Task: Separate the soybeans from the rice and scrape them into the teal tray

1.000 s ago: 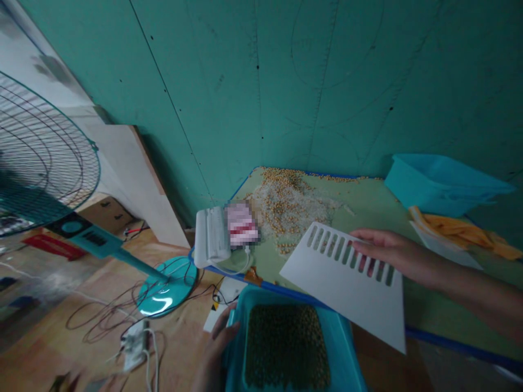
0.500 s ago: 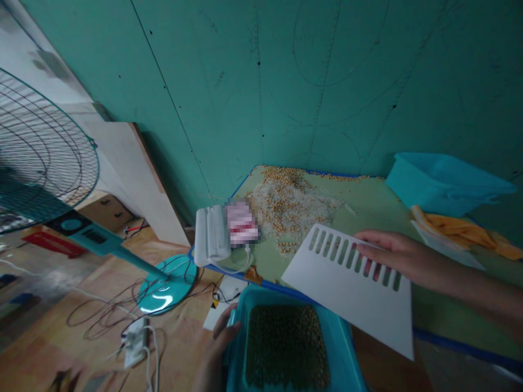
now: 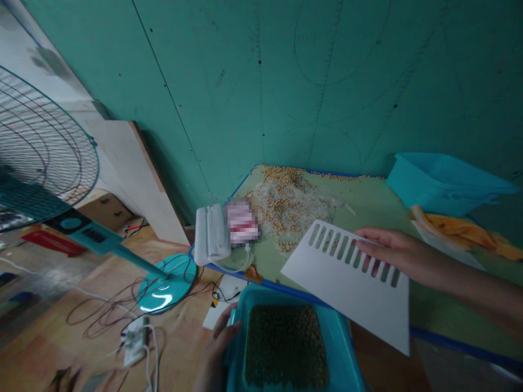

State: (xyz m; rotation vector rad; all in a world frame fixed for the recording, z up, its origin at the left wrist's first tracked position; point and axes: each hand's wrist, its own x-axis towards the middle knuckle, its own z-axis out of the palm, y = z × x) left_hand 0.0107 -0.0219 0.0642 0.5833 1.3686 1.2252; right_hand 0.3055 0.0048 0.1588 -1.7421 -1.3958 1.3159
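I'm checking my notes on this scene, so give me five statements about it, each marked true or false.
1. The right hand holds a white slotted sheet. True.
2. The left hand holds that sheet too. False: it is at the side of the lower teal tub.
3. Yellowish grains lie loose on the table. True.
4. The fan is on the picture's right. False: it is on the left.
5. An orange cloth lies near the upper teal tub. True.

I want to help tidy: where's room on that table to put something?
Bare tabletop lies between the speckled heap, far bin and right hand; a smaller patch, between the white cable and slotted sheet. It's crowded from heap to white device.
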